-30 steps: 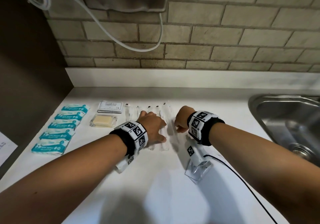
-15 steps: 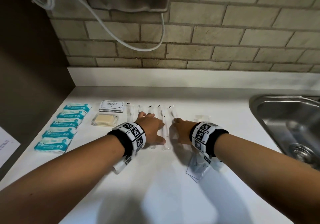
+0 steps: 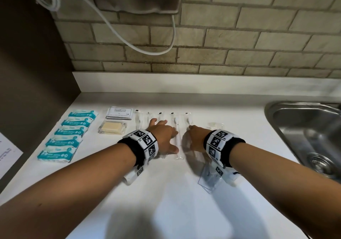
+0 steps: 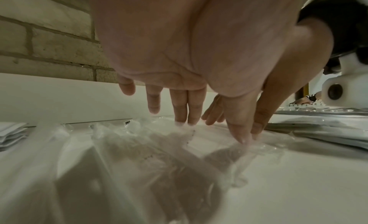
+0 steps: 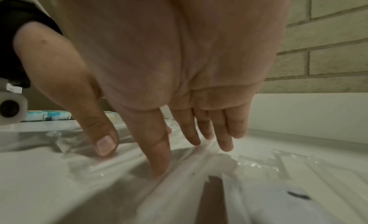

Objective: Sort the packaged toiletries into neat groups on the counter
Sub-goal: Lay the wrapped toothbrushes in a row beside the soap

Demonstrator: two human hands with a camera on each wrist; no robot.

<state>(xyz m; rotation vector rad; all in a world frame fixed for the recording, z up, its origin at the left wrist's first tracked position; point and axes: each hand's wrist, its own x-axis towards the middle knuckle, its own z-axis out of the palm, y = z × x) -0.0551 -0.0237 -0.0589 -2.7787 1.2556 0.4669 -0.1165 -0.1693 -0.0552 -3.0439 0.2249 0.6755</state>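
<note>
Several toothbrushes in clear wrappers (image 3: 175,126) lie side by side at the middle of the white counter (image 3: 166,192). My left hand (image 3: 162,133) lies flat on the middle of the row, and its straight fingers (image 4: 187,111) press the wrappers (image 4: 139,148). My right hand (image 3: 195,137) rests just to the right, on the rightmost wrapper (image 3: 189,120). Its straight fingers (image 5: 153,145) and thumb touch the plastic (image 5: 199,161). Neither hand grips anything.
A column of teal packets (image 3: 73,133) lies at the left, with white shampoo sachets (image 3: 119,112) and yellow soap packs (image 3: 111,128) beside it. A small clear packet (image 3: 215,125) and another clear packet (image 3: 208,179) lie near my right wrist. A steel sink (image 3: 304,137) is at the right.
My right hand, curled beside the row a second ago, has opened and come down flat onto the rightmost wrapper. My left hand has barely moved.
</note>
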